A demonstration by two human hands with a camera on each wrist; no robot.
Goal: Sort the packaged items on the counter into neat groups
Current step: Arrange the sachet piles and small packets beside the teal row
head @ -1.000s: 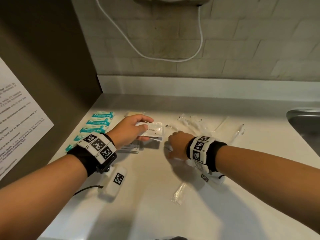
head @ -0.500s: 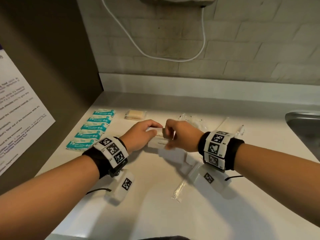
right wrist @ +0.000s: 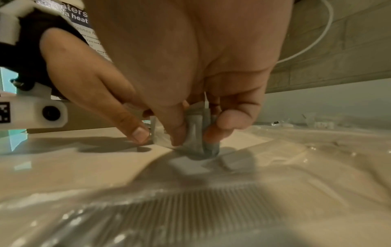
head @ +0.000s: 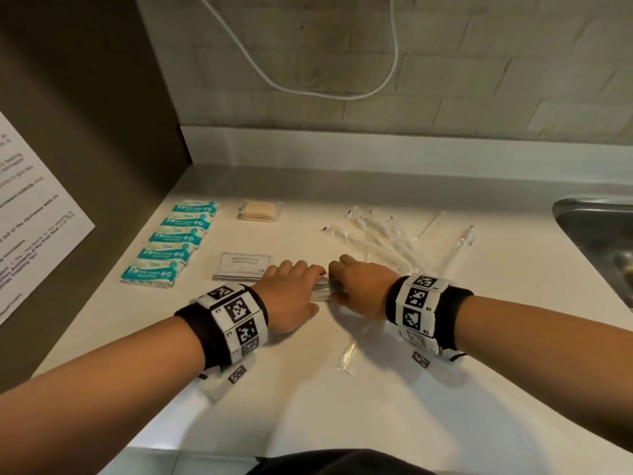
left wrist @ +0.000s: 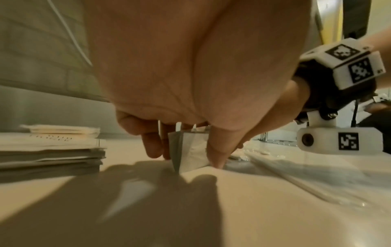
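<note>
Both hands meet at the counter's middle over a small bundle of white sachets (head: 323, 292) standing on edge. My left hand (head: 291, 293) pinches the sachets (left wrist: 191, 150) between thumb and fingers. My right hand (head: 359, 289) pinches the other end of the sachets (right wrist: 194, 137). A stack of shampoo sachets (head: 244, 267) lies just left of them. Several teal wipe packs (head: 171, 243) form a column at the far left. Beige packets (head: 258, 210) sit behind. Clear-wrapped toothbrushes (head: 383, 234) lie in a loose pile to the right.
A steel sink (head: 596, 231) opens at the right edge. A dark side wall with a printed notice (head: 30, 207) bounds the left. One clear wrapped item (head: 346, 358) lies near my right wrist; a wrapped comb (right wrist: 190, 208) lies under it.
My left hand carried the sachet rightward and down; the right hand came in to meet it. Both now hold the bundle on edge on the counter, uncovering the shampoo stack.
</note>
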